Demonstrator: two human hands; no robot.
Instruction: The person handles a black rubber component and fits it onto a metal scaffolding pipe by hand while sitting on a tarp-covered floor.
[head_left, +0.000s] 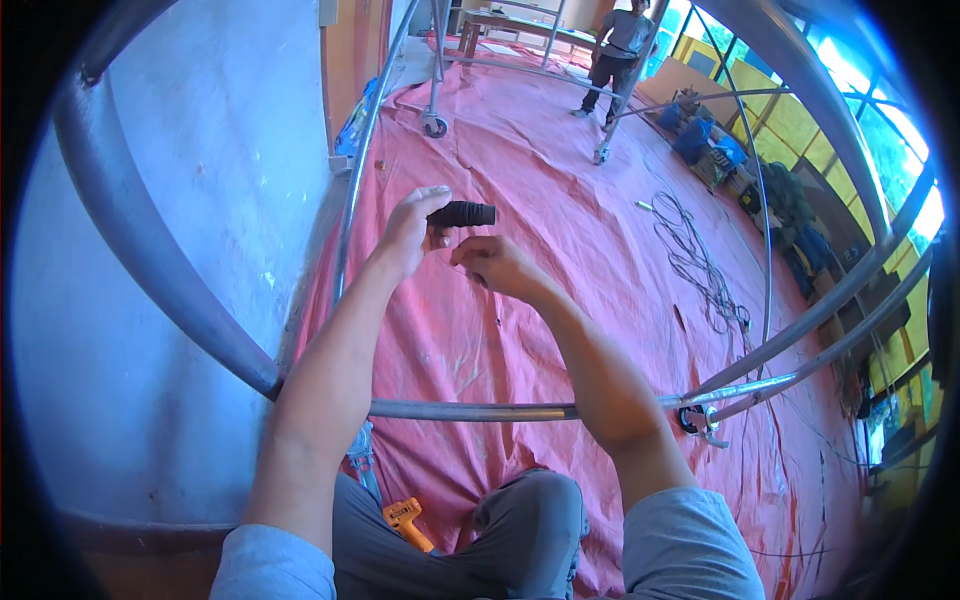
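Note:
My left hand (410, 228) is wrapped round a black ridged cylinder (468, 214), dark as a roll of cord or tape, whose exact kind I cannot make out. The cylinder lies sideways, its blunt end pointing right. Just below and to the right of it, my right hand (497, 267) is closed in a pinch, apart from the cylinder. Whatever its fingers hold, if anything, is too small to tell. Both arms reach out over a metal crossbar (470, 411). An orange power tool, probably a drill (405, 520), lies beside my bent leg.
Metal scaffold tubes (160, 230) surround me, with caster wheels (434, 126) farther off. Pink sheeting (560, 380) covers the floor, wrinkled in places. Coiled cable (690, 255) lies to the right. Another person (615, 60) stands far back near a table. A pale wall (220, 180) rises at left.

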